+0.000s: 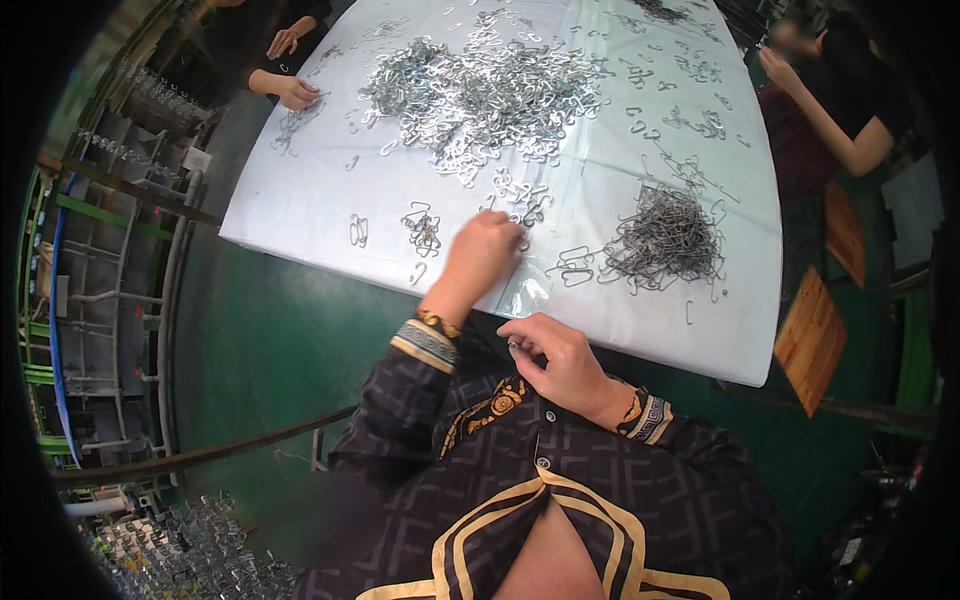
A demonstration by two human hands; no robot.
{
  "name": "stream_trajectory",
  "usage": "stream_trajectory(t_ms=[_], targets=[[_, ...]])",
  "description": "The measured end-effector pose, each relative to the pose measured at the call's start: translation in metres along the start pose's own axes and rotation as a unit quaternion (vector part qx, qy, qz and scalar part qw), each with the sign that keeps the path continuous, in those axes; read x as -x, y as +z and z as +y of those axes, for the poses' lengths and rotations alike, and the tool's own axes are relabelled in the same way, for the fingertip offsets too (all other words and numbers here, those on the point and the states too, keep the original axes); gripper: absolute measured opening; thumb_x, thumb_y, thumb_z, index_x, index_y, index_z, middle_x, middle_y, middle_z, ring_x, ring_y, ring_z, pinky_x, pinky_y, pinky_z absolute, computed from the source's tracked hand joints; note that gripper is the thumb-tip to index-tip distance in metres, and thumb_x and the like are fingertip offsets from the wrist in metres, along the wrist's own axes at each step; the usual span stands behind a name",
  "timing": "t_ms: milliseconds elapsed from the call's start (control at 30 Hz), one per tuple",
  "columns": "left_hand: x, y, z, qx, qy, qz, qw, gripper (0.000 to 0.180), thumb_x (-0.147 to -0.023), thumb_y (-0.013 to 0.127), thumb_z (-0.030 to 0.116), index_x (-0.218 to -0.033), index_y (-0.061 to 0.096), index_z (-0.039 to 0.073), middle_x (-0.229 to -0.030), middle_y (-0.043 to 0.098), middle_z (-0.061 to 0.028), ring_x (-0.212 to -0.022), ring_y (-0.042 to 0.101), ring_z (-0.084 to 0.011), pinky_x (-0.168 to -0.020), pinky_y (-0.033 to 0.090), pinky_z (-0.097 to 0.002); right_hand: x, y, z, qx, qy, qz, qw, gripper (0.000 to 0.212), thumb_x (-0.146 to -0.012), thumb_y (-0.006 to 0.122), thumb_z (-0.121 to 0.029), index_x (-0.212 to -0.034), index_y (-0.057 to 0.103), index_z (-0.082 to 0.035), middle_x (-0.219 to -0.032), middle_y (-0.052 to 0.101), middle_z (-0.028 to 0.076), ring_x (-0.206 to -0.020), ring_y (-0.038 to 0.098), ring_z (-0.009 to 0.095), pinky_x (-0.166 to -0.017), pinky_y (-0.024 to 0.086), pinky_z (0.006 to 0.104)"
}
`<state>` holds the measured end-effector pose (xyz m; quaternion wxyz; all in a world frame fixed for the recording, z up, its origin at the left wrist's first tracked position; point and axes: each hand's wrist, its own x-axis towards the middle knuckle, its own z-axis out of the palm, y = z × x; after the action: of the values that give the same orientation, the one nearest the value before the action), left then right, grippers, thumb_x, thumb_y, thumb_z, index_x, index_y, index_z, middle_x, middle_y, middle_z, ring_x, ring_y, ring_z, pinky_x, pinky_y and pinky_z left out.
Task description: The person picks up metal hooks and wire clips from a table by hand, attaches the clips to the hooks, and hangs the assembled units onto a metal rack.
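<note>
My left hand reaches over the table's near edge, its fingers bent down at a small cluster of shiny metal hooks. What its fingertips pinch, if anything, is hidden. In front of my chest, just off the table edge, my right hand is closed with a small metal piece showing between thumb and fingers; its exact shape is mostly covered. To the left of my left hand lies a little group of hooks. A heap of darker thin bent-wire pieces sits to the right.
A big heap of shiny hooks covers the middle of the white table. Two people work across it: a hand at far left, an arm at far right. Wooden stools stand right; metal racks stand left.
</note>
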<state>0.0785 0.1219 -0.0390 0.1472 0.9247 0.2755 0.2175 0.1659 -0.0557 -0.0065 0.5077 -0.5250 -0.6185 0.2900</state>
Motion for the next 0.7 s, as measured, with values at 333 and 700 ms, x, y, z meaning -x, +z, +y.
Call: stream_trajectory(t_ms=[333,700], targets=[[-0.026,0.045,0.046,-0.118,0.126,-0.065,0.983,0.005,-0.071,0.06,0.008,-0.068,0.062,0.005,-0.075,0.06,-0.0089,-0.074,0.059,-0.0262,-0.068,0.051,-0.0362,0.003,-0.004,-0.005,-0.004,0.021,-0.002,1.0,0.03,-0.076,0.061,0.009,-0.102,0.059,-0.003,-0.084,0.06,0.012,-0.072,0.061,0.028,-0.065,0.049,0.0347],[0.012,-0.005,0.024,0.2,-0.158,0.01,0.967,0.01,-0.076,0.065,0.009,-0.077,0.065,0.0,-0.075,0.067,-0.012,-0.061,0.063,-0.0226,-0.057,0.049,-0.0353,0.003,0.0,-0.002,-0.028,0.052,0.039,0.997,0.029,-0.078,0.063,0.008,-0.105,0.06,-0.003,-0.083,0.059,0.009,-0.069,0.062,0.019,-0.059,0.052,0.0278]])
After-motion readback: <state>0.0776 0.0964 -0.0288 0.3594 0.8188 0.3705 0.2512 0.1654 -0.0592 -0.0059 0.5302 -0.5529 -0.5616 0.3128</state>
